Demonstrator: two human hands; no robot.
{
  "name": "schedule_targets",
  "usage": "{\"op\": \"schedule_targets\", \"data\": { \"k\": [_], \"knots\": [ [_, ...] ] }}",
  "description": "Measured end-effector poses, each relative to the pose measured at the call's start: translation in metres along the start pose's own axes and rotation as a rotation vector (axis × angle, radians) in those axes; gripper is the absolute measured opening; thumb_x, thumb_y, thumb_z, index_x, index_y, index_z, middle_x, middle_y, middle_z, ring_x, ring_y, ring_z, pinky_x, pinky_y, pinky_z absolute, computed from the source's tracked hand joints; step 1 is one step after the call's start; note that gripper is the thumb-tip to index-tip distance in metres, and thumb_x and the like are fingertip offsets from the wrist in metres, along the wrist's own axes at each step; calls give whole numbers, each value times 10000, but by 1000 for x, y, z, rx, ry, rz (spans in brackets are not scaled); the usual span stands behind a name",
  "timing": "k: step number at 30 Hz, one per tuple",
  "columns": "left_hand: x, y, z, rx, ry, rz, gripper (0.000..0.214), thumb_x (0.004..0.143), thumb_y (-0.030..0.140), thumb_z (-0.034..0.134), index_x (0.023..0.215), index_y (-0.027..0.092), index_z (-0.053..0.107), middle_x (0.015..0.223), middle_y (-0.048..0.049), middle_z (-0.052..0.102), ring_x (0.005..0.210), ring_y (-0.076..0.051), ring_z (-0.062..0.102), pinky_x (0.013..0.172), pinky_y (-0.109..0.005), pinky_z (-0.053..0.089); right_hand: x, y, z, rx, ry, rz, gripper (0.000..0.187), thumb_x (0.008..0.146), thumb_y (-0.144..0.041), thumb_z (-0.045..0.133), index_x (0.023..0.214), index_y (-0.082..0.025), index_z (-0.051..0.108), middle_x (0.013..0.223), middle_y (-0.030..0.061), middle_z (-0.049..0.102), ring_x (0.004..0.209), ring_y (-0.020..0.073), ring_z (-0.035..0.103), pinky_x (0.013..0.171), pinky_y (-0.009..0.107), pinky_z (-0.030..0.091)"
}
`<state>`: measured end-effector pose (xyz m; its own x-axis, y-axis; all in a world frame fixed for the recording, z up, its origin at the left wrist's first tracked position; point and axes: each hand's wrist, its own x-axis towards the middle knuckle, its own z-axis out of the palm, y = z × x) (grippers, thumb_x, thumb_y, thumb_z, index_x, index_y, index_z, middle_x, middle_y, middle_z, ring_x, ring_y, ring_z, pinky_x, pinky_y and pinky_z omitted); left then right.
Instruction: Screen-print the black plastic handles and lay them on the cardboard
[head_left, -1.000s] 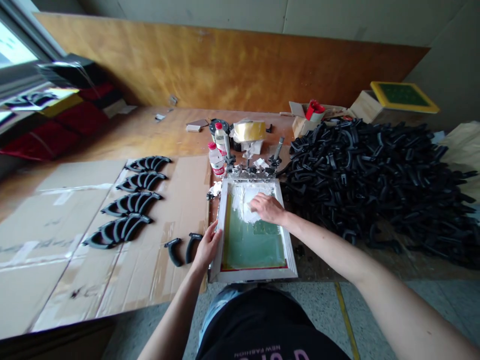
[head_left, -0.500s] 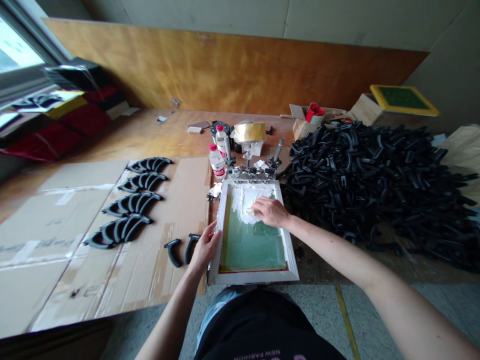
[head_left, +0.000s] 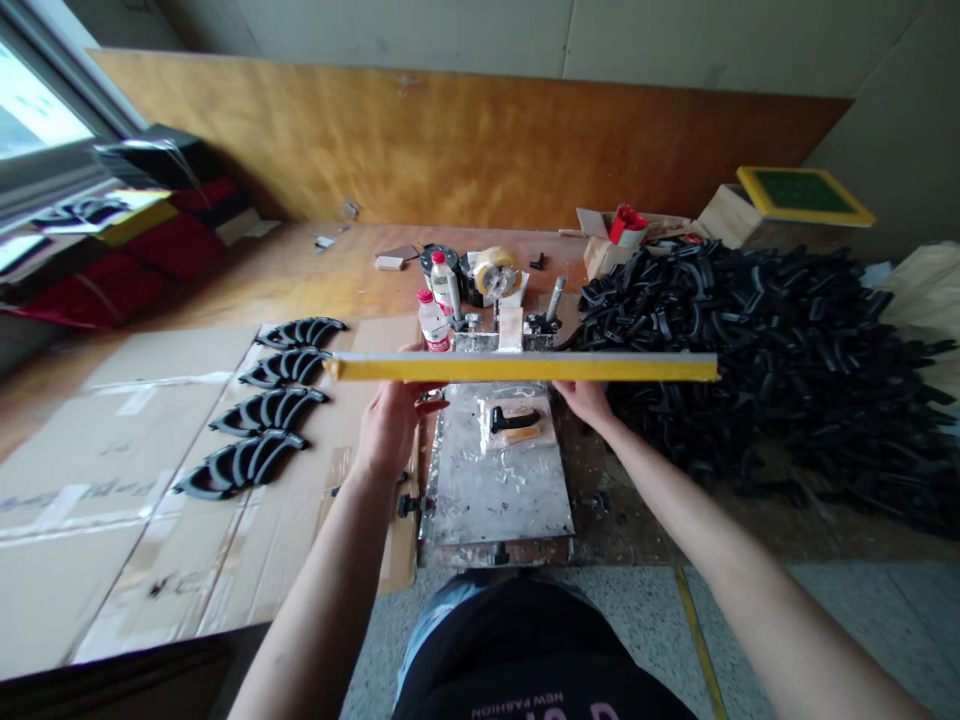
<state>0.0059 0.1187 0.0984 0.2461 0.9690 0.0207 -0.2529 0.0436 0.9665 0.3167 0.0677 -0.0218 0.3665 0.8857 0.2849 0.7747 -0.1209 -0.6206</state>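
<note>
The screen-printing frame (head_left: 517,368) is tilted up and shows nearly edge-on, as a long yellow bar with a pale upper side. My left hand (head_left: 391,420) is closed at its left part, with fingers showing above and below the bar. My right hand (head_left: 586,402) is at the lower edge of the bar, right of centre; its fingertips are hidden behind it. Below the frame lies a grey metal base plate (head_left: 480,500), smeared with white. On it, a curved black plastic handle (head_left: 517,418) rests on a small light pad (head_left: 529,436).
Rows of black curved handles (head_left: 255,465) lie on cardboard (head_left: 172,560) to the left. A big heap of the same parts (head_left: 750,360) covers the right side. Behind the plate stand two red-capped bottles (head_left: 433,325), a roll of tape (head_left: 496,272) and metal posts (head_left: 555,298).
The screen frame has swung up from lying flat, baring the plate and the black handle. My right hand has left the white-smeared mesh. My left hand has moved up and away from me.
</note>
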Motion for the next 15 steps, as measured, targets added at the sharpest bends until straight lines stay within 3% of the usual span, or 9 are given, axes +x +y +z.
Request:
{"op": "schedule_targets", "data": {
  "k": [2, 4, 8, 10, 12, 13, 15],
  "knots": [
    [0, -5, 9, -54, 64, -19, 540, 835, 637, 504, 1113, 187, 615, 1010, -88, 703, 925, -204, 665, 677, -273, 532, -23, -9, 19, -50, -138, -143, 300, 764, -295, 741, 1015, -138, 692, 830, 6, 697, 784, 140, 597, 755, 230, 479],
    [-12, -24, 13, -79, 132, -111, 521, 849, 618, 511, 1137, 193, 596, 1032, -97, 712, 884, -189, 675, 656, -267, 533, -39, -25, 33, -137, -237, -266, 318, 740, -258, 792, 1036, -199, 692, 927, 34, 696, 906, 186, 586, 838, 302, 467],
    [-60, -85, 16, -22, -17, -626, 518, 836, 574, 589, 1175, 182, 576, 1158, -154, 697, 930, -240, 697, 679, -332, 561, -73, -68, 46, -216, -201, -323, 134, 869, -310, 676, 936, -196, 697, 938, 63, 653, 978, 215, 531, 893, 343, 430],
    [-82, -110, 8, -28, -30, -734, 448, 831, 560, 605, 1094, 197, 610, 1088, -121, 723, 949, -246, 700, 685, -324, 560, -95, -86, 51, -181, -257, -467, 171, 922, -350, 599, 965, -215, 695, 930, 53, 650, 986, 209, 519, 901, 335, 424],
    [-95, -126, -16, -20, 30, -750, 345, 838, 529, 599, 952, 205, 640, 934, -73, 743, 877, -225, 712, 636, -285, 541, -112, -90, 51, -138, -398, -614, 206, 959, -384, 531, 1018, -269, 691, 953, 17, 669, 991, 184, 530, 902, 307, 427],
    [-98, -130, -36, 16, 78, -752, 320, 844, 514, 583, 882, 201, 642, 854, -61, 740, 814, -214, 714, 598, -270, 526, -116, -84, 47, -151, -460, -594, 212, 970, -393, 508, 1034, -300, 688, 975, -7, 679, 996, 166, 541, 902, 284, 429],
    [-100, -136, -88, 165, 222, -746, 365, 855, 510, 506, 825, 181, 659, 778, -74, 737, 691, -210, 698, 557, -289, 520, -116, -56, 28, -260, -489, -365, 222, 984, -350, 478, 1053, -308, 685, 1036, -11, 689, 1028, 155, 558, 911, 266, 431]
  ]
}}
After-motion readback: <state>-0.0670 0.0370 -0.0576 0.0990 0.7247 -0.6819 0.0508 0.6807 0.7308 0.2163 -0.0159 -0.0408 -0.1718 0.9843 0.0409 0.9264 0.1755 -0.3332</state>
